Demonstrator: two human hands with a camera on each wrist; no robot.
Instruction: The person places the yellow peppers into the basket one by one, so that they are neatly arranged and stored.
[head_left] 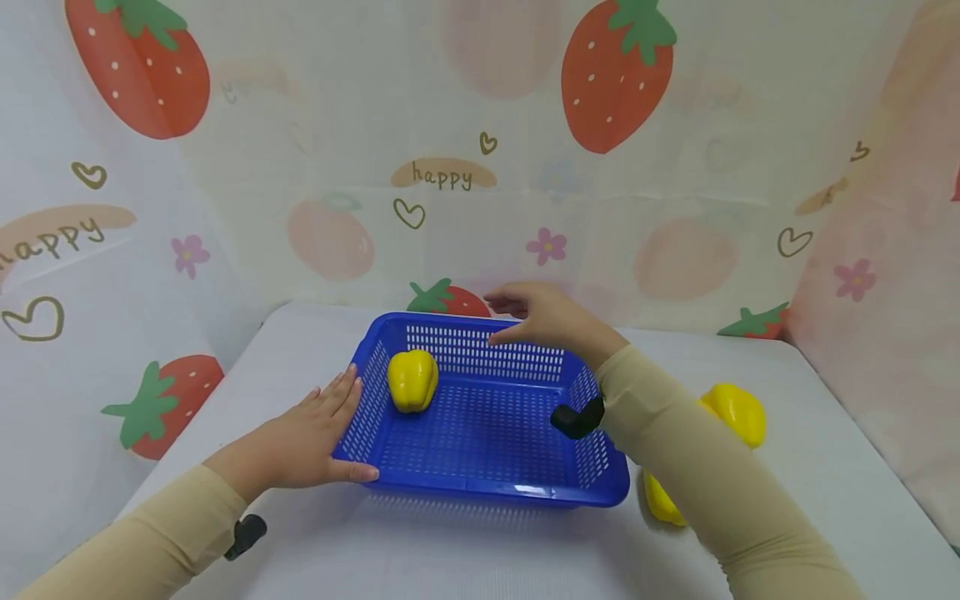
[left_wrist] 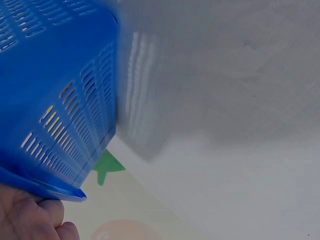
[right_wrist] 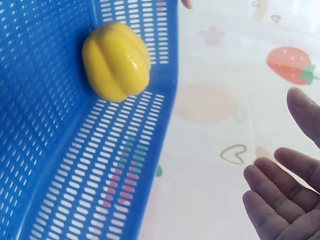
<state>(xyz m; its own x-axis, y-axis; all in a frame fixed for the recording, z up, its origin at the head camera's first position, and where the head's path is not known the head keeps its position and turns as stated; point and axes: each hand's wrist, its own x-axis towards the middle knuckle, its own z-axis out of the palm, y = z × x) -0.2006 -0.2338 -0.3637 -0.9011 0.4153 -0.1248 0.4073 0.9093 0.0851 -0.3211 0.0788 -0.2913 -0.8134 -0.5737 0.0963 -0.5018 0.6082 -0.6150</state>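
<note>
A blue plastic basket (head_left: pixel 487 487) with slotted walls stands on the white table. Inside it, at the left end, is a yellow bell pepper (head_left: pixel 412 381), which also shows against the basket wall in the right wrist view. My left hand (head_left: pixel 303 442) rests along the basket's left rim, fingers extended and thumb at the near left corner. Over the far rim hovers my right hand (head_left: pixel 546 315), fingers spread from the thumb and nothing held; its palm side shows in the right wrist view.
To the right of the basket lie two more yellow bell peppers, one farther back (head_left: pixel 737 414) and one nearer (head_left: pixel 662 502), both partly covered by my right sleeve (head_left: pixel 720 475). A strawberry-print curtain (head_left: pixel 360 100) hangs behind the table and at both sides.
</note>
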